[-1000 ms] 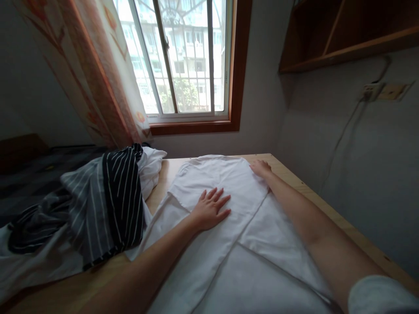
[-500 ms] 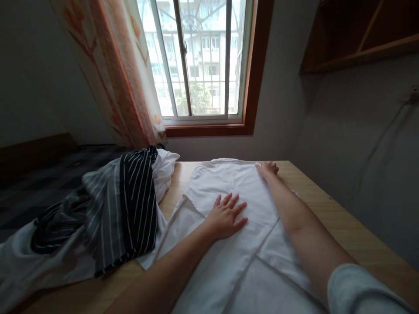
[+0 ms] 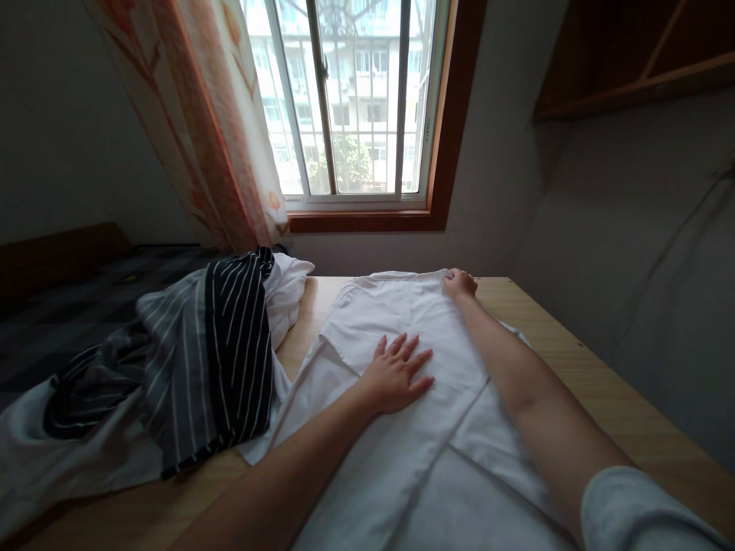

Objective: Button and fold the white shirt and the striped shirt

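Observation:
A white shirt (image 3: pixel 367 467), partly folded over itself, lies stretched along the table with creases across it. My left hand (image 3: pixel 396 375) rests flat on its middle, fingers spread and palm down. At the far right corner of the cloth, my right hand (image 3: pixel 460 283) has its fingers closed on the edge. The fingertips there are partly hidden. My right forearm passes over the shirt's right side.
A wooden table (image 3: pixel 597 398) carries the cloth. Left of it lies a heap with a black-and-grey striped garment (image 3: pixel 238 352) and white fabric (image 3: pixel 287 295). Behind are a dark checked bed (image 3: pixel 166 268), a curtain (image 3: pixel 212 153) and a window (image 3: pixel 367 115). A wooden shelf (image 3: pixel 637 96) hangs at upper right.
My right hand has moved slightly left, drawing the far right corner of the shirt inward. My left hand stays flat in the same place. The camera view has tilted a little.

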A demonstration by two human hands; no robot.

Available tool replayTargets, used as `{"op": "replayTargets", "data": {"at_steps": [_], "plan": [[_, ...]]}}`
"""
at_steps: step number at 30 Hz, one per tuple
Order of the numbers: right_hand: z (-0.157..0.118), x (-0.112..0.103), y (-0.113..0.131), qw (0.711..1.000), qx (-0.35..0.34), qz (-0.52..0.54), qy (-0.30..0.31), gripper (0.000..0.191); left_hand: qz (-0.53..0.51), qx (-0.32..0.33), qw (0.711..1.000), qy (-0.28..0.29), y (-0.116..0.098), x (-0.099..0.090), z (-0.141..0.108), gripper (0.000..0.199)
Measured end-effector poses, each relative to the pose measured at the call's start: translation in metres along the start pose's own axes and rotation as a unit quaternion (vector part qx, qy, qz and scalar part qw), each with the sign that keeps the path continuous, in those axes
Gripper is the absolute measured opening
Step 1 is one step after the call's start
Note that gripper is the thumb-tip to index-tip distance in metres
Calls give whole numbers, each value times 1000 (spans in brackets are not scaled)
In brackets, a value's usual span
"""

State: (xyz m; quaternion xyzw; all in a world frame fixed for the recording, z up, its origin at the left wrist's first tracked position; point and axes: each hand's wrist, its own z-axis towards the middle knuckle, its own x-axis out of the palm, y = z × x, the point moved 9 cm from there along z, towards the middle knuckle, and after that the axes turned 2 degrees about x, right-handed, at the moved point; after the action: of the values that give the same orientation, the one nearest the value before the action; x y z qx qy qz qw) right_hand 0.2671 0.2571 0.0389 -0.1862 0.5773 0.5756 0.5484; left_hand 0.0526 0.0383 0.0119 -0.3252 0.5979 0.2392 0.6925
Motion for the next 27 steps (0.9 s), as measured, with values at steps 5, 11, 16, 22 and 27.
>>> {"op": "replayTargets", "data": {"at_steps": [5, 11, 16, 22, 27], "plan": [[-3, -7, 16, 999, -43, 25, 15, 33, 1, -2, 1000, 1, 0, -1, 0, 64], [-20, -56, 51, 972, -169, 161, -38, 28, 0, -5, 1000, 3, 6, 0, 6, 64], [-69, -121, 72, 888, -311, 334, -56, 43, 7, -28, 1000, 4, 34, -4, 36, 64], [-158, -173, 38, 885, -363, 293, -7, 37, 47, -51, 997, -32, 39, -27, 29, 52], [-232, -156, -16, 861, -451, 186, 145, 29, -48, 138, 988, 59, -52, -45, -101, 47]]}}
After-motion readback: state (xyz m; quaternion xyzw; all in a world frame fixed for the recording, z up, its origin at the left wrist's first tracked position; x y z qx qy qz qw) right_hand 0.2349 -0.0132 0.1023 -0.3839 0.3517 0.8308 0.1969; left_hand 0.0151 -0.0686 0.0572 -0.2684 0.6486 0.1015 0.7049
